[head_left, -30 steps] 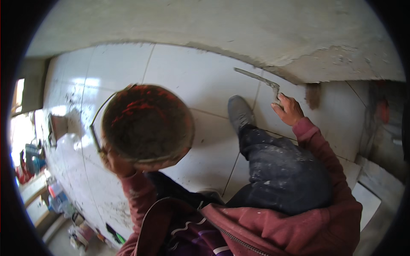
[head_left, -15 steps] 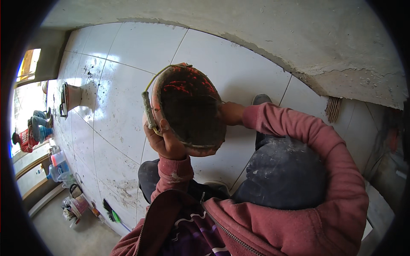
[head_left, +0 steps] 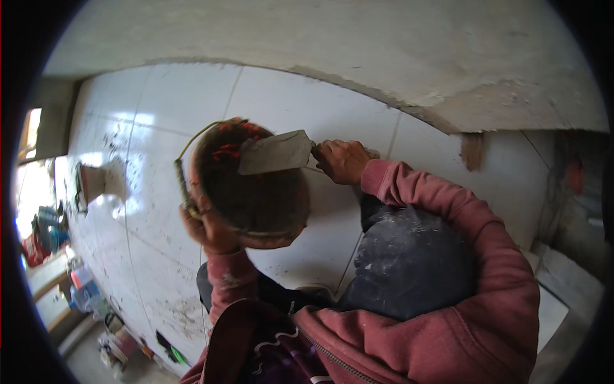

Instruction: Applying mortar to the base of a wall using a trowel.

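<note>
My left hand [head_left: 210,230] grips the rim of a mortar-stained orange bucket [head_left: 277,241] from its near left side, with the mouth tilted toward me. Dark grey wet mortar [head_left: 259,201] coats the inside, and streaks of red-orange plastic show near the top. A wire handle [head_left: 185,185] with a wrapped grip hangs over the bucket's left side, by my left fingers. Closed round the handle of a trowel, my right hand [head_left: 344,160] is just right of the bucket. The trowel's flat grey blade [head_left: 277,153] lies across the bucket's mouth.
White floor tiles [head_left: 300,89] with mortar spatters run up to a plastered wall [head_left: 358,45]. A small container [head_left: 93,182] stands at the left. Bottles and buckets [head_left: 86,291] cluster at the lower left, and a person [head_left: 39,240] is beyond. A bristle bundle [head_left: 472,152] leans by the wall.
My right hand has come up out of the bucket, bringing the trowel blade into sight. The bucket and my left hand have shifted left and slightly down in the picture.
</note>
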{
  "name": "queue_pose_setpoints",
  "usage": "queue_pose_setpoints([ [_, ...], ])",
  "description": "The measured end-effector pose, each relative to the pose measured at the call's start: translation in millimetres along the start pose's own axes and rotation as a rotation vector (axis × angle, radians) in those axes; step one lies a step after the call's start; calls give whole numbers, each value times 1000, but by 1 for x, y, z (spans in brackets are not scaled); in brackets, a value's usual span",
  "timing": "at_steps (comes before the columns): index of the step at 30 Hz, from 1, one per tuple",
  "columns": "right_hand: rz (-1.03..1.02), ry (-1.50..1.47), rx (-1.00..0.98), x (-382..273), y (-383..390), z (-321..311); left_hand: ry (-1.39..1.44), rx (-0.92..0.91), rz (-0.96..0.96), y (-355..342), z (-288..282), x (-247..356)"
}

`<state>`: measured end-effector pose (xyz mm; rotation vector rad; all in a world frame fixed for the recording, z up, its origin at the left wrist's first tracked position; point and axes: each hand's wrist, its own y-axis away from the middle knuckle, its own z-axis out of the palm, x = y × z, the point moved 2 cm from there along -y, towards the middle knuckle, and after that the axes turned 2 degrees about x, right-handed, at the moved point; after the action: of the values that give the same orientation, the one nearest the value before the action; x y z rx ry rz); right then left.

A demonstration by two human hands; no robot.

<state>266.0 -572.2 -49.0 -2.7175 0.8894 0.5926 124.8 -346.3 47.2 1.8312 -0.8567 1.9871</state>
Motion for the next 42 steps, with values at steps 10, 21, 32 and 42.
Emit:
queue_pose_setpoints([
  [10, 711, 110, 14, 120, 202, -61, -8, -130, -52, -18, -11, 8],
  [21, 779, 205, 61, 250, 229, -63, -64, -88, -114, -33, -22, -1],
  [32, 851, 161, -72, 196, 229, -69, -40, -22, -103, -44, -54, -10],
  [42, 881, 144, 54, 231, 207, -47, -137, 120, -155, -33, -64, -9],
])
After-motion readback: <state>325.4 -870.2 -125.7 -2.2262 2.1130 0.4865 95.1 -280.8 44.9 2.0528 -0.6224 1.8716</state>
